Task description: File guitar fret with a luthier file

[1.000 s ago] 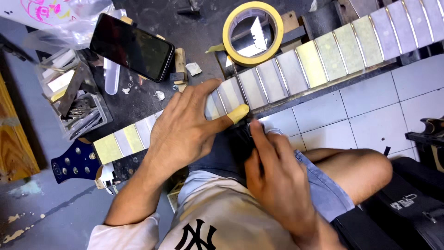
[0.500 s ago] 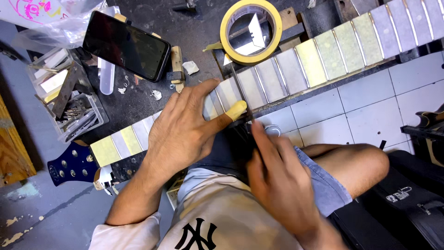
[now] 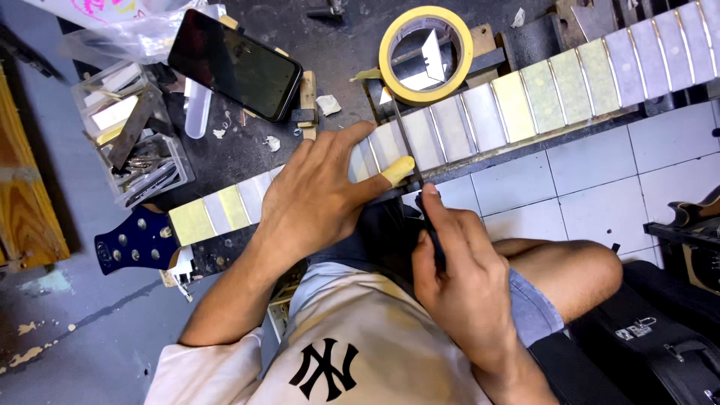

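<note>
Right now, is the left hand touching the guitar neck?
Touching. The head view shows the left hand lying flat on the guitar neck, its fingers spread over the taped frets, the taped thumb pressed at the near edge.

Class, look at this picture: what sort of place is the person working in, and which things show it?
Probably a guitar repair workshop: a guitar neck with taped frets lies on a scuffed workbench, beside a roll of masking tape and a clear box of small tools.

One head-worn camera looks steeply down — close over the lap, workbench edge and tiled floor.
</note>
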